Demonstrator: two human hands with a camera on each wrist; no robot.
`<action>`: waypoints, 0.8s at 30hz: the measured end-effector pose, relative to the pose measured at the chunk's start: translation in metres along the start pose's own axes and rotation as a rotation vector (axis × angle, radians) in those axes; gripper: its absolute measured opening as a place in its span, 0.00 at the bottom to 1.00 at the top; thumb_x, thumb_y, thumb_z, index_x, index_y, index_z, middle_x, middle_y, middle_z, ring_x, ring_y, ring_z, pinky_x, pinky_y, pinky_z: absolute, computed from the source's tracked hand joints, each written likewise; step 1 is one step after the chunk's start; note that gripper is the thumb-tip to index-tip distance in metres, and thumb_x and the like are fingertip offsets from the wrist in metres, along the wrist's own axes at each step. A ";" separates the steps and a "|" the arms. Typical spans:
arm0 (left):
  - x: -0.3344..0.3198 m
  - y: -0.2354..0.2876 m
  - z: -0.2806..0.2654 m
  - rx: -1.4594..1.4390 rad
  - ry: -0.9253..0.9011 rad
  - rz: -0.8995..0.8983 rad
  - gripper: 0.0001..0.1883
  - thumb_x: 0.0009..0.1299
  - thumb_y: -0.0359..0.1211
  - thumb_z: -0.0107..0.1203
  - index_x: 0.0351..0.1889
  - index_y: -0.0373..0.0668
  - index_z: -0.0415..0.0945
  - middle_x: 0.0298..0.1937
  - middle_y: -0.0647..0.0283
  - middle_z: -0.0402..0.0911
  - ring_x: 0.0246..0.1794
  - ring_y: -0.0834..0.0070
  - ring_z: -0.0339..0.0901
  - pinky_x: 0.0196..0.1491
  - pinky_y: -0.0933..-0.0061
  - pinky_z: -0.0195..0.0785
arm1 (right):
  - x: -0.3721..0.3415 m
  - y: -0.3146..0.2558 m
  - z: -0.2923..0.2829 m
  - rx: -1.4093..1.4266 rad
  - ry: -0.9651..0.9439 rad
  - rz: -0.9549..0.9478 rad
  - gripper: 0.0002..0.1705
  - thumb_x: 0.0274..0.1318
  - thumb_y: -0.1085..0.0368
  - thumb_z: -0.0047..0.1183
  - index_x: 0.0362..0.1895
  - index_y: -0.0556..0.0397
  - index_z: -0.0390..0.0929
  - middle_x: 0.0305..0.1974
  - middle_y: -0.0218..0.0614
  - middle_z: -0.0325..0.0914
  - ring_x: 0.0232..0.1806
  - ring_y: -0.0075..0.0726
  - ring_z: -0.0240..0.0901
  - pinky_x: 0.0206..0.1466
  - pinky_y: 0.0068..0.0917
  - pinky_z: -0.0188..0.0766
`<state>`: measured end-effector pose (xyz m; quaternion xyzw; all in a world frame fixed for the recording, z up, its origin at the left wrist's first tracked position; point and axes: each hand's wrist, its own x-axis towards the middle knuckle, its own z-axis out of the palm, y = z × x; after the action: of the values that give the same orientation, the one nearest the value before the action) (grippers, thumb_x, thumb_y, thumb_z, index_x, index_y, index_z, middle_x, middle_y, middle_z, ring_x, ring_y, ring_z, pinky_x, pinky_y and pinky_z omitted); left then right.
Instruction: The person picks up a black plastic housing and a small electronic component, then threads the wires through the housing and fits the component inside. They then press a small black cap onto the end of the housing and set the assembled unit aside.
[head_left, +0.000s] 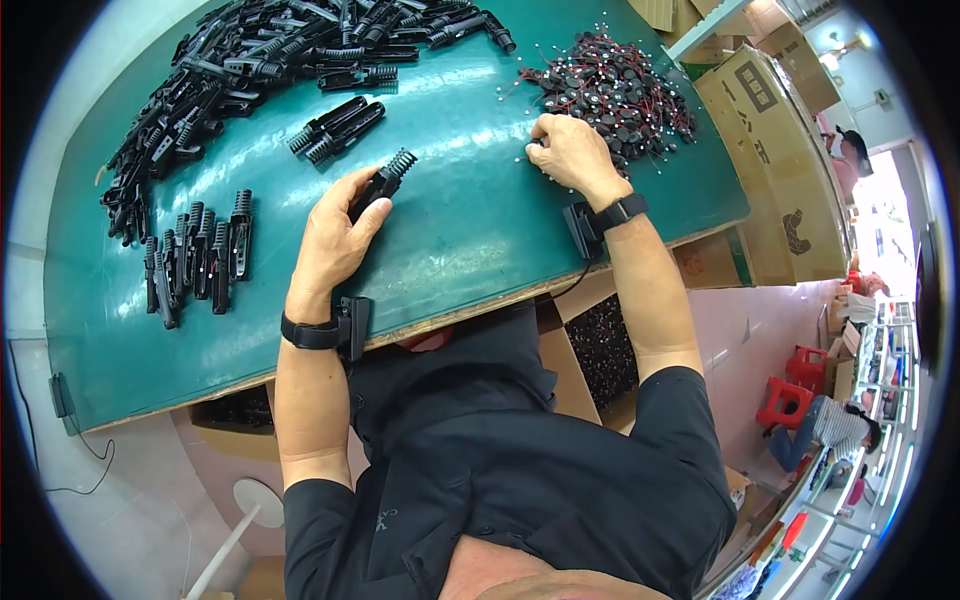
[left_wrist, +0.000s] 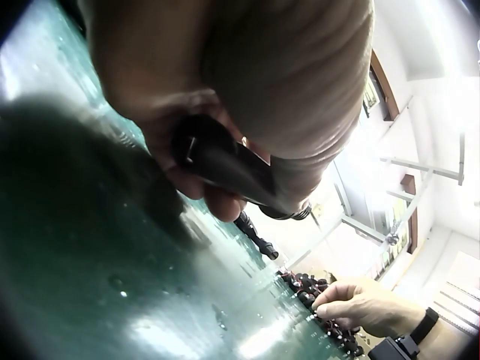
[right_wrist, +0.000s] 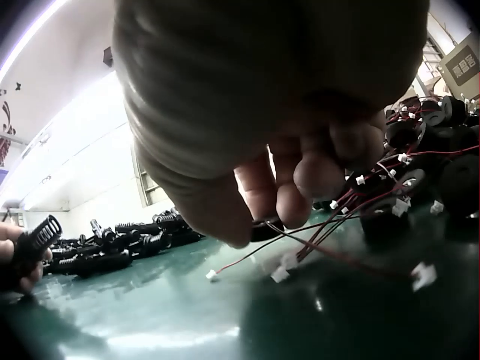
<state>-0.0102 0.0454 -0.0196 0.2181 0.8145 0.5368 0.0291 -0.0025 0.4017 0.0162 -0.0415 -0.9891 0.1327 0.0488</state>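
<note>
The left hand [head_left: 340, 232] grips a black part with a ribbed, spring-like end [head_left: 398, 168] above the table. In the left wrist view the fingers wrap round its dark body [left_wrist: 225, 161]. At the near edge of a pile of small round black parts with red wires [head_left: 625, 95], the right hand [head_left: 572, 155] has its fingers curled down. Seen from the right wrist, the right hand's fingertips [right_wrist: 274, 217] pinch a small dark round part with wires, mostly hidden by the fingers. White connectors [right_wrist: 285, 266] lie on the table below.
A large heap of black ribbed parts [head_left: 200, 85] curves along the green table's [head_left: 440, 270] far left. Two more [head_left: 338, 128] lie beyond the left hand, and several [head_left: 200, 250] stand in a row at left. Cardboard boxes [head_left: 770, 160] are at right.
</note>
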 end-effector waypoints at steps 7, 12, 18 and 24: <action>0.000 0.005 0.000 -0.022 0.000 -0.028 0.24 0.75 0.34 0.66 0.67 0.37 0.78 0.56 0.56 0.84 0.55 0.69 0.83 0.62 0.67 0.75 | 0.006 -0.009 -0.011 0.473 0.108 -0.024 0.14 0.62 0.59 0.62 0.45 0.55 0.85 0.39 0.41 0.87 0.37 0.39 0.84 0.45 0.35 0.82; -0.001 0.008 -0.001 -0.086 -0.006 -0.017 0.23 0.75 0.31 0.66 0.67 0.36 0.78 0.57 0.57 0.84 0.57 0.70 0.82 0.62 0.68 0.75 | 0.016 -0.033 -0.005 1.084 -0.084 -0.041 0.12 0.68 0.64 0.60 0.51 0.58 0.83 0.39 0.33 0.85 0.33 0.23 0.79 0.37 0.21 0.76; 0.000 0.005 -0.008 -0.192 0.006 -0.035 0.24 0.75 0.29 0.65 0.68 0.36 0.76 0.57 0.61 0.83 0.57 0.73 0.81 0.63 0.70 0.73 | 0.033 -0.076 0.005 1.524 -0.115 -0.149 0.15 0.73 0.69 0.54 0.59 0.59 0.80 0.48 0.37 0.84 0.35 0.22 0.78 0.37 0.21 0.76; 0.001 0.002 -0.014 -0.246 0.045 -0.015 0.25 0.75 0.27 0.65 0.69 0.38 0.75 0.59 0.62 0.82 0.60 0.74 0.79 0.67 0.70 0.70 | 0.033 -0.082 0.029 1.751 -0.099 -0.196 0.15 0.74 0.71 0.52 0.61 0.60 0.79 0.50 0.40 0.84 0.37 0.25 0.79 0.41 0.24 0.77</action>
<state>-0.0144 0.0339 -0.0115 0.1945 0.7445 0.6374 0.0412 -0.0438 0.3187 0.0134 0.1017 -0.5323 0.8399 0.0313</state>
